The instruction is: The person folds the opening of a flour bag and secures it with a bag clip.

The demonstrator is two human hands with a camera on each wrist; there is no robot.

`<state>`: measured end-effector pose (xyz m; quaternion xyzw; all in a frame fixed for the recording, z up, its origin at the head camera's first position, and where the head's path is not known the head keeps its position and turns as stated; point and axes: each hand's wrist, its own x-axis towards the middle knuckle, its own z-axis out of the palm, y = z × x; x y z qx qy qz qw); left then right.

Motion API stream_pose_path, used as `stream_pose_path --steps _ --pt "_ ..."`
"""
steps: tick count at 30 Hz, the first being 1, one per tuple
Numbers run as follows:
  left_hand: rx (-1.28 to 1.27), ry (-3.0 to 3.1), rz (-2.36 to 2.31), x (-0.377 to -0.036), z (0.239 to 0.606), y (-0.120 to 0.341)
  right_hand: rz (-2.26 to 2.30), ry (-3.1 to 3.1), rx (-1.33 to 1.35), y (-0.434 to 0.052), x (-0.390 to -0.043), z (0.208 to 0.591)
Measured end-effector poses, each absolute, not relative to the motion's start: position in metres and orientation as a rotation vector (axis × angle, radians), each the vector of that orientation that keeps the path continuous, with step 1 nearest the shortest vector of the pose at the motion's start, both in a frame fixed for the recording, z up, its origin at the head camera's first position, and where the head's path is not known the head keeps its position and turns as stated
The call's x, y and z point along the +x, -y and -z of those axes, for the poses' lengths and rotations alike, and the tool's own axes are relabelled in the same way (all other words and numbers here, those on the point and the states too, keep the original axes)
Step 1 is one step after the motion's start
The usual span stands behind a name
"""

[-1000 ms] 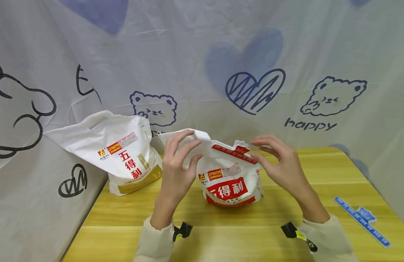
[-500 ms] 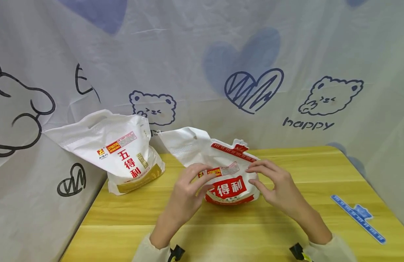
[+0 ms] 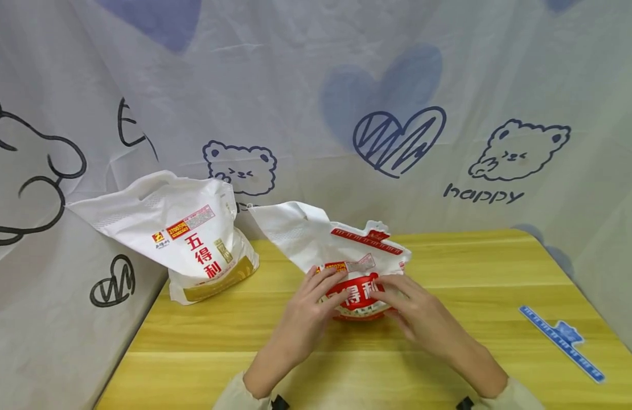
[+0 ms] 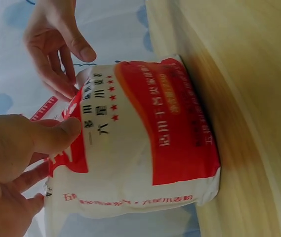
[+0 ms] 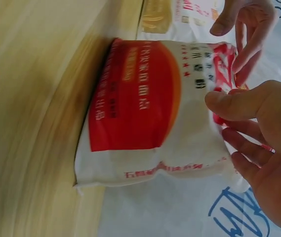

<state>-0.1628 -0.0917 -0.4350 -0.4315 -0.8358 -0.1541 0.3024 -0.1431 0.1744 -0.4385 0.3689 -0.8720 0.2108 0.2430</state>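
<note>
In the head view a white flour bag with red print stands mid-table. Its top leans up and left toward the cloth, and a red bag clip lies across its upper right part. My left hand touches the bag's front at the left, fingers slightly bent. From the right, my right hand rests its fingers over the red label. In the left wrist view the left thumb lies against the bag's upper edge; the right wrist view has the right thumb on the same edge. Neither hand grips the bag.
A second flour bag, white with gold print, leans at the back left of the wooden table. A blue clip lies at the right. A printed cloth hangs behind and at both sides.
Both hands have come down from beside the bag's top and the red clip to its front, and closer together. The bags and blue clip have stayed in place.
</note>
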Motion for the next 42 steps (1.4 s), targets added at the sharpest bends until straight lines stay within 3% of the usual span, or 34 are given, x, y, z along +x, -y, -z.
stream_pose_path --steps 22,42 --pt "-1.181 2.001 0.218 -0.169 0.45 0.074 -0.29 2.137 1.078 -0.178 -0.158 0.459" --pt "-1.257 2.044 0.107 -0.208 0.45 0.055 -0.165 2.013 1.024 -0.196 -0.185 0.46"
